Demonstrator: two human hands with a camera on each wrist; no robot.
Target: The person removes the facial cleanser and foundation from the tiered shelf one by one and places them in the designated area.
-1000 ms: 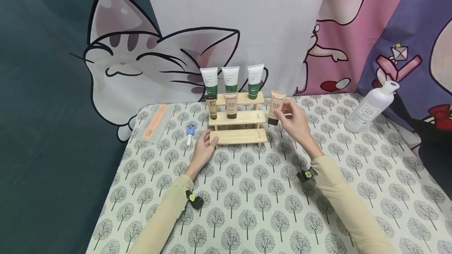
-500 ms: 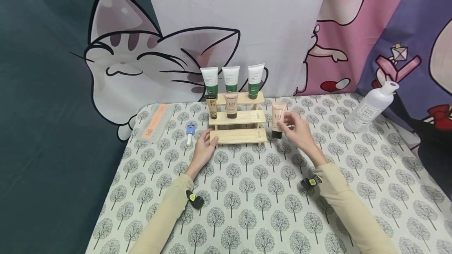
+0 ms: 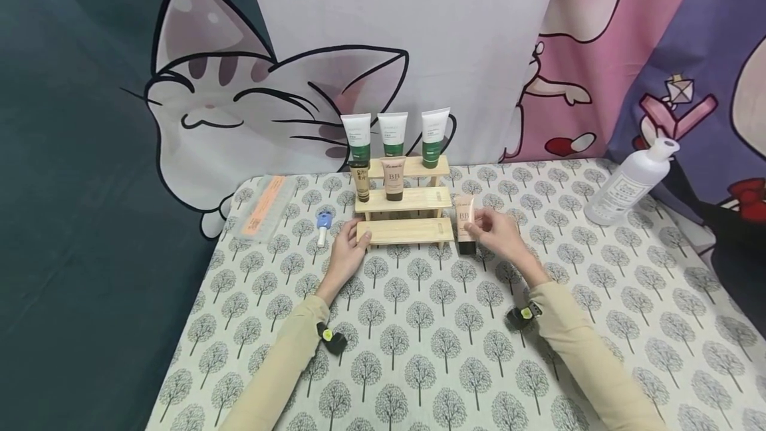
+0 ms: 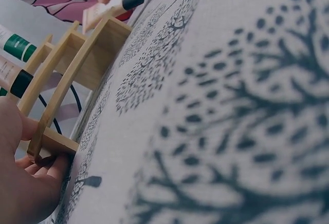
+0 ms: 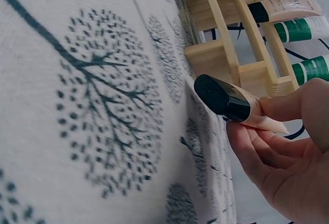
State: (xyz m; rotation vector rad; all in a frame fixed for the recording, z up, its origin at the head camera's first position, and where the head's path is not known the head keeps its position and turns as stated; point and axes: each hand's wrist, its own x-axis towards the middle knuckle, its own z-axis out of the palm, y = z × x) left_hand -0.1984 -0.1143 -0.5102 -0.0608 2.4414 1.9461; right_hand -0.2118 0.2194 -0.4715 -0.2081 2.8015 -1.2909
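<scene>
Between thumb and fingers my right hand point(image 3: 499, 237) pinches a pink BB cream tube point(image 3: 464, 215), black cap down, just off the right end of a three-step wooden rack point(image 3: 403, 231). In the right wrist view the black cap point(image 5: 221, 98) stands close to the rack's end. My left hand point(image 3: 347, 251) grips the left end of the bottom step, thumb on top and fingers under it in the left wrist view. A second BB cream tube point(image 3: 393, 178) and a small gold tube point(image 3: 361, 181) stand on the middle step. Several white-and-green tubes point(image 3: 392, 133) stand on the top step.
A white pump-style bottle point(image 3: 628, 183) stands at the right of the tree-patterned table point(image 3: 419, 351). To the left lie a blue-and-white small item point(image 3: 324, 223) and a clear plastic case with an orange strip point(image 3: 264, 206). A printed cloth point(image 3: 467, 32) hangs behind.
My right hand has lowered the BB cream tube from beside the middle step to beside the bottom step, most recently shifting it slightly left. The left hand stays on the rack.
</scene>
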